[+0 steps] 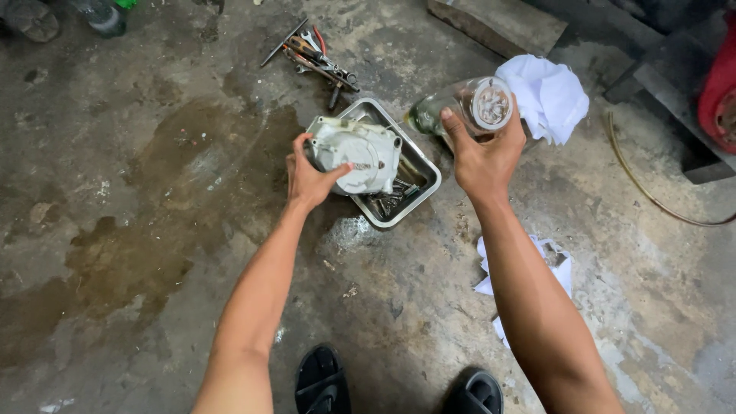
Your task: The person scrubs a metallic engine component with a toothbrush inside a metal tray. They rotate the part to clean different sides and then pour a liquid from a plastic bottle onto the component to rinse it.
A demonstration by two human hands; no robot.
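Hands grip a grimy cast-metal cover (354, 152) and clear plastic bottle (462, 106).

This is a repair workshop, worked at floor level. The stained, oil-darkened concrete floor (153, 230) carries a metal tray (418, 201) of small parts. Just behind the tray lies a heap of pliers and wrenches (314, 55); to its right, a white rag (548, 96); beyond that, a red machine part (721, 92).
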